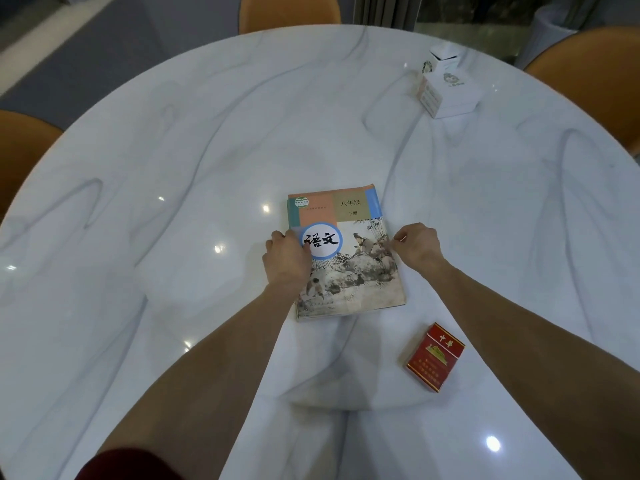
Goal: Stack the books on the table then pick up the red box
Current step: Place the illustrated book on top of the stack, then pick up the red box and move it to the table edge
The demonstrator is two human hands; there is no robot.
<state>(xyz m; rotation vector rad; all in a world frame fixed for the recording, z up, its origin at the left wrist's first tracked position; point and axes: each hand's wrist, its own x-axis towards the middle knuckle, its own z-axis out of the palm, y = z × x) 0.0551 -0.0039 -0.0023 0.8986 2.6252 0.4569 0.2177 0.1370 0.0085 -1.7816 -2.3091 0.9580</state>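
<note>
A stack of books [349, 271] lies flat in the middle of the round white marble table [173, 168]; its top cover shows a painted scene and a blue-ringed white circle. My left hand [287, 259] grips the stack's left edge, fingers over the cover. My right hand [417, 245] pinches the right edge. The red box [435, 356], a small flat pack with gold print, lies on the table just below and right of the books, under my right forearm's line but not touched by either hand.
Two white paper boxes [450, 88] stand at the far right of the table. Orange chairs [287, 12] ring the table at the far side, at the left and at the right. A dark red sleeve shows at the bottom left.
</note>
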